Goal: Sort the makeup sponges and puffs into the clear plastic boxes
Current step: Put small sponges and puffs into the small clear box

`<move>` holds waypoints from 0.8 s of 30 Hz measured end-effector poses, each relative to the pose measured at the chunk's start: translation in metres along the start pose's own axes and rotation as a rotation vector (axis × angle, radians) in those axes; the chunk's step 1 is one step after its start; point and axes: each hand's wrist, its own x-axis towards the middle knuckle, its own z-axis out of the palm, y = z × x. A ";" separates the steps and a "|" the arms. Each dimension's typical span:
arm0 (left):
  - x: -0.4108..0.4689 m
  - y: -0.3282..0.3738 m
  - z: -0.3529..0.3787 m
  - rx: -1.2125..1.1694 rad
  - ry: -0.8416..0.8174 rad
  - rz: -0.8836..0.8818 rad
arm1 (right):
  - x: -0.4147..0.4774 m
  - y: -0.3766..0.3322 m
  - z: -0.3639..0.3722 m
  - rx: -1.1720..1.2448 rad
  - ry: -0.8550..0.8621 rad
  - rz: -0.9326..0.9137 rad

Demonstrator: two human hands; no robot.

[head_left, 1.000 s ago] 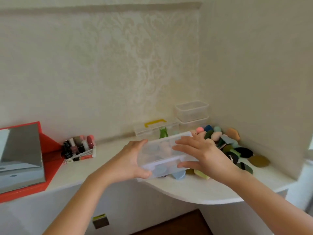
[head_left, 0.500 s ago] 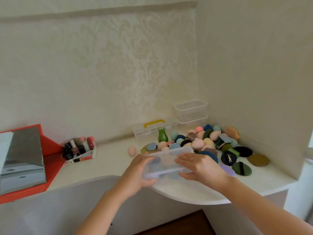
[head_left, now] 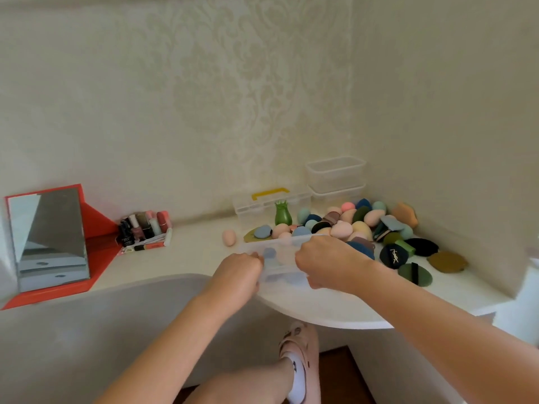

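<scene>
A clear box point(head_left: 281, 259) is held at the front edge of a shelf point(head_left: 335, 312), its left end gripped by the curled left hand point(head_left: 240, 272), its right end by the right hand point(head_left: 326, 262). Just behind the box, sponges and puffs point(head_left: 350, 225) are heaped; stacked boxes point(head_left: 335, 176) are seen farther behind it

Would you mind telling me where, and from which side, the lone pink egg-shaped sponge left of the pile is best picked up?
Pinch the pink sponge across its round middle, coming from above or its left. It sits alone on the counter, apart from the pile on its right, so those sides look free. The left hand, nearer it, would first have to release the clear box.
</scene>
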 end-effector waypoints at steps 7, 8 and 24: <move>-0.003 -0.006 -0.013 -0.213 -0.022 0.000 | -0.006 0.005 0.011 0.126 0.084 0.054; -0.002 -0.008 -0.013 -0.263 -0.043 -0.008 | -0.005 0.005 0.013 0.137 0.094 0.058; 0.021 -0.037 -0.032 -0.499 -0.125 0.031 | -0.012 0.024 0.043 0.587 0.338 0.078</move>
